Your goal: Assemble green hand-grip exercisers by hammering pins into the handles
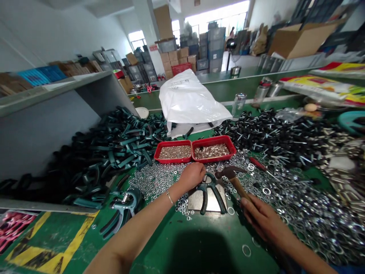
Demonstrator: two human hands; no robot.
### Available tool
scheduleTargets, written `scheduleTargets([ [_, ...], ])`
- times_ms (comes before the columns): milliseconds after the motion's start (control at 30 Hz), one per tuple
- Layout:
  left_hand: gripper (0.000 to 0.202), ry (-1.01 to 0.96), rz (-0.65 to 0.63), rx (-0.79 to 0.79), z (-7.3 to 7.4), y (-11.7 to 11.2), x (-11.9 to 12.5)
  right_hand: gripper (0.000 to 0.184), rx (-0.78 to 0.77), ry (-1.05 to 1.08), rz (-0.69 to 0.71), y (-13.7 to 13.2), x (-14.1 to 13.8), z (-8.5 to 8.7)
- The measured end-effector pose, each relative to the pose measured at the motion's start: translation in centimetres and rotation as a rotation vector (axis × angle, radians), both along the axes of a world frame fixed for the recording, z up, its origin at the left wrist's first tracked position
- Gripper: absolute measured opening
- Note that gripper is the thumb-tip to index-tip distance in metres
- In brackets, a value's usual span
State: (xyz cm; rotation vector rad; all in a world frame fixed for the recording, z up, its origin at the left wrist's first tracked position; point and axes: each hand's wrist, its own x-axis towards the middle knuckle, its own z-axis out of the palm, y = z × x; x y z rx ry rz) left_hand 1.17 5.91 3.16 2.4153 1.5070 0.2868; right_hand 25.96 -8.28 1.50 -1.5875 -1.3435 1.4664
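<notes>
My left hand (191, 176) is closed on the top of a dark green hand-grip exerciser (210, 190), pinning it on a flat metal plate (211, 202). My right hand (260, 217) is wrapped round the wooden handle of a hammer (231, 176). The hammer's head rests just right of the exerciser's top. Loose silver washers (159, 178) lie all around the plate.
Two red trays (213, 141) of small metal parts stand behind my hands. A big pile of green grip handles (114, 146) fills the left. Black knobs (273, 133) and springs (339, 171) heap on the right. A finished exerciser (123, 209) lies at the lower left. A white bag (188, 99) sits behind.
</notes>
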Motion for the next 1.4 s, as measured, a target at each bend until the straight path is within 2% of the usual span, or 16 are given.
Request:
scheduleTargets([
  [267,0.020,0.055,-0.003,0.014,-0.2,-0.2,0.0,0.043,-0.028,-0.005,-0.035,-0.1,-0.3,0.4],
  [467,0.022,0.159,-0.049,0.085,0.0,-0.3,0.4,0.038,-0.064,0.003,0.013,-0.1,-0.3,0.2],
  [533,0.022,0.214,-0.115,0.154,0.2,-0.5,0.5,0.038,-0.076,0.006,0.015,-0.2,-0.2,0.1],
  [700,0.024,0.320,-0.450,0.337,0.5,-0.4,0.5,0.041,-0.069,0.001,0.055,0.1,0.0,0.2],
  [767,0.024,0.332,-0.476,0.337,0.4,-0.5,0.3,0.041,-0.055,-0.039,0.094,0.7,0.5,0.7],
  [800,0.022,0.329,-0.441,0.323,0.4,-0.6,0.2,0.041,-0.031,-0.088,0.120,1.2,0.8,1.1],
  [867,0.020,0.275,-0.281,0.289,0.2,-1.4,-0.1,0.040,0.059,-0.230,0.181,2.2,1.5,2.4],
  [967,0.040,0.134,0.011,0.217,-0.1,-3.7,-0.3,0.037,0.237,-0.429,0.244,3.7,1.8,5.3],
  [1067,0.044,0.080,0.103,0.102,-0.2,-6.0,-0.3,0.036,0.374,-0.527,0.256,5.2,0.8,7.4],
  [1133,0.039,0.080,0.109,0.034,-0.2,-6.7,-0.1,0.035,0.411,-0.600,0.287,6.3,-0.1,7.6],
  [1233,0.035,0.106,0.128,-0.017,0.0,-6.7,0.2,0.035,0.361,-0.718,0.427,7.8,-1.2,6.7],
  [1300,0.035,0.117,0.130,-0.018,0.1,-6.5,0.3,0.038,0.351,-0.709,0.492,8.5,-1.6,6.2],
  [1400,0.037,0.103,0.127,-0.004,0.0,-6.3,0.5,0.040,0.406,-0.681,0.442,8.9,-1.7,5.8],
])
